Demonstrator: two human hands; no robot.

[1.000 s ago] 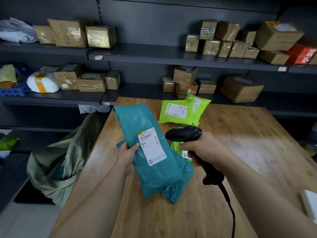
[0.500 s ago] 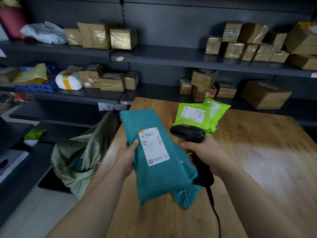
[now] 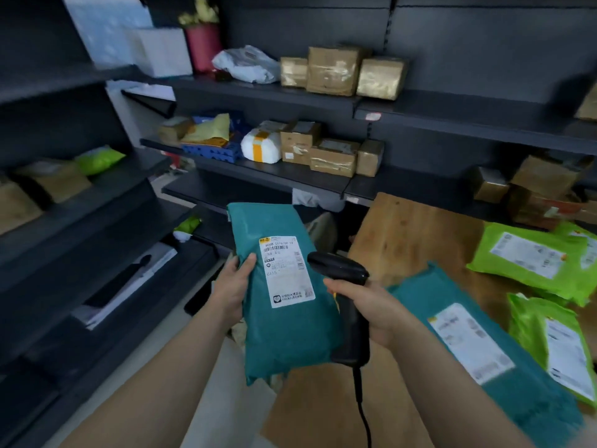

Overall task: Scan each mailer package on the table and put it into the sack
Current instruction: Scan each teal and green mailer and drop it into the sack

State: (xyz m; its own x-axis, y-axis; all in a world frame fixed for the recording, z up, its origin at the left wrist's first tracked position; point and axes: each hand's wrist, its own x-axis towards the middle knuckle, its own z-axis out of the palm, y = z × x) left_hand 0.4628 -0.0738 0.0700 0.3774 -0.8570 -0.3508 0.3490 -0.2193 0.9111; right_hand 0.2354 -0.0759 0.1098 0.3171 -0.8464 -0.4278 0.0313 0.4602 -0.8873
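1. I hold a teal mailer (image 3: 284,334) upright in front of me, out past the left edge of the counter (image 3: 403,227). Its white label (image 3: 286,270) faces me.
2. My left hand (image 3: 231,286) grips the mailer's left edge, with the thumb on the front beside the label and the fingers hidden behind.
3. My right hand (image 3: 374,308) is wrapped round the handle of a black scanner (image 3: 337,270). The scanner's head sits just beside the label's right edge, and its cable (image 3: 356,383) hangs down.
4. A second teal mailer (image 3: 484,350) lies flat on the counter next to my right forearm, label up.
5. Farther right lie green mailers: one (image 3: 552,344) near me and a pile (image 3: 529,253) behind it.
6. Dark shelves (image 3: 258,88) behind hold cardboard boxes (image 3: 332,69) and a white bundle (image 3: 261,145) with yellow tape.
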